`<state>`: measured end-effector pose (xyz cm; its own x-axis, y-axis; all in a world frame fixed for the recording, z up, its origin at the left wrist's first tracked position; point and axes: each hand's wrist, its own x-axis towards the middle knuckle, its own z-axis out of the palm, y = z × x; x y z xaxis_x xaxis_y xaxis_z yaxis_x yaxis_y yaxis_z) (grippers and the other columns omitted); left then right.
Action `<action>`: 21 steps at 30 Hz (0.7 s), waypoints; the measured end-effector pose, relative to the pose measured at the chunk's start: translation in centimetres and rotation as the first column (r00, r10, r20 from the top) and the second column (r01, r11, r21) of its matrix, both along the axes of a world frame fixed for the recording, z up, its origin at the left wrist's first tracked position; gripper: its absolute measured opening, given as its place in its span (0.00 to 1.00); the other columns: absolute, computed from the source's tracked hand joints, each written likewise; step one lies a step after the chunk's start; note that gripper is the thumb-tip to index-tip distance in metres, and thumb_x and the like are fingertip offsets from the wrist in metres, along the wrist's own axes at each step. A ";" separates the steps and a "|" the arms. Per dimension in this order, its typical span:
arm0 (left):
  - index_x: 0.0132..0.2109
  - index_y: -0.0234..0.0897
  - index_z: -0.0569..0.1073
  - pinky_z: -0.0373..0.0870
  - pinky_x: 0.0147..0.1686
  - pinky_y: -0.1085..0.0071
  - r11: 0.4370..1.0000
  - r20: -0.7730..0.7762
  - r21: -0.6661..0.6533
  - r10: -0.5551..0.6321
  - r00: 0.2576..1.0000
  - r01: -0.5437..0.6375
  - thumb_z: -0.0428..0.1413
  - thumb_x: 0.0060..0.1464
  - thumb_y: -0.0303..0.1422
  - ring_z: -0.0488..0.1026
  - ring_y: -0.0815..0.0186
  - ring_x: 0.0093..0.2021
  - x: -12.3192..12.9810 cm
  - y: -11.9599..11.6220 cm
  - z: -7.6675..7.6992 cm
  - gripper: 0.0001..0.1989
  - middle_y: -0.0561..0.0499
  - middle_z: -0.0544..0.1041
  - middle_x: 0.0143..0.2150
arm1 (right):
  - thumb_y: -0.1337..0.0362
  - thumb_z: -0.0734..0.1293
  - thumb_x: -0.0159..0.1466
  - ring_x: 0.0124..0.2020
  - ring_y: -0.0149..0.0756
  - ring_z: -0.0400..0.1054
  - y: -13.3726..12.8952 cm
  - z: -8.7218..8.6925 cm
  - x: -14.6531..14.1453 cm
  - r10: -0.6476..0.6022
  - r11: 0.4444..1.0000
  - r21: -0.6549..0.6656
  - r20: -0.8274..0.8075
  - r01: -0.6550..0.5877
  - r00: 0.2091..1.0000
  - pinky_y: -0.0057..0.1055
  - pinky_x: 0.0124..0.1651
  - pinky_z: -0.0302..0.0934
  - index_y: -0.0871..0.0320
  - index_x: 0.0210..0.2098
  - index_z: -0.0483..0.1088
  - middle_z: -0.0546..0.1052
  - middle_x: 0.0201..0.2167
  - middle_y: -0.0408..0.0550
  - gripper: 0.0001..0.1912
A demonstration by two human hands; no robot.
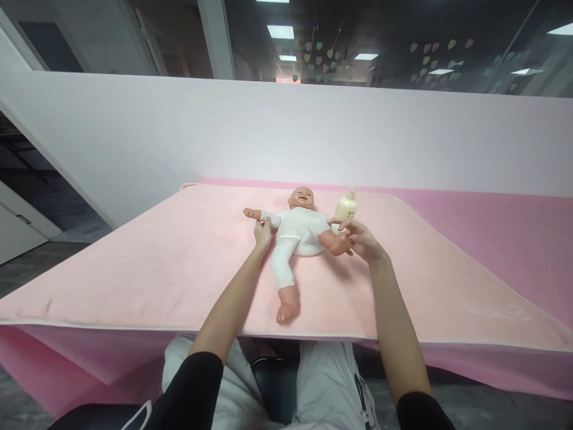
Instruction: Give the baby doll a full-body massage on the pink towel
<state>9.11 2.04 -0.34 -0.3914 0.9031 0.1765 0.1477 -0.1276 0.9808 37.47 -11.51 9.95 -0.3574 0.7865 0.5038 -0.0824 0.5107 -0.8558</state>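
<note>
A baby doll [301,230] in a white suit lies on its back on a pink mat, head toward the wall. At the doll's outstretched arm on the left, my left hand [263,234] is closed around the white sleeve, with part of its fingers hidden. One leg of the doll lies straight toward me, its bare foot near the mat's front edge. The other leg is bent up, and my right hand [362,240] has its fingers curved around that bare foot. Just beyond my right hand stands a pale yellow pump bottle [346,205], its lower part hidden.
The light pink mat [134,269] covers most of a table with a darker pink cloth [505,239] under it. A white wall [313,131] with dark glass above closes off the far side. My legs and a black chair are below the front edge.
</note>
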 end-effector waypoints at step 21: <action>0.38 0.37 0.67 0.70 0.42 0.65 0.997 0.023 0.032 0.067 0.998 -0.067 0.52 0.56 0.41 0.74 0.58 0.43 0.2 0.0 0.3 0.11 0.43 0.76 0.42 | 0.61 0.68 0.59 0.27 0.32 0.71 1.6 -2.7 -1.8 -0.128 0.749 -0.647 0.068 0.142 0.989 0.25 0.24 0.67 0.63 0.40 0.71 0.75 0.35 0.52 0.12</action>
<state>9.29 2.03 -0.03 -0.4551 0.8687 0.1958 0.1351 -0.1500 0.9794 35.68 -9.90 7.25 -0.2260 0.9623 -0.1511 -0.0362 -0.1633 -0.9859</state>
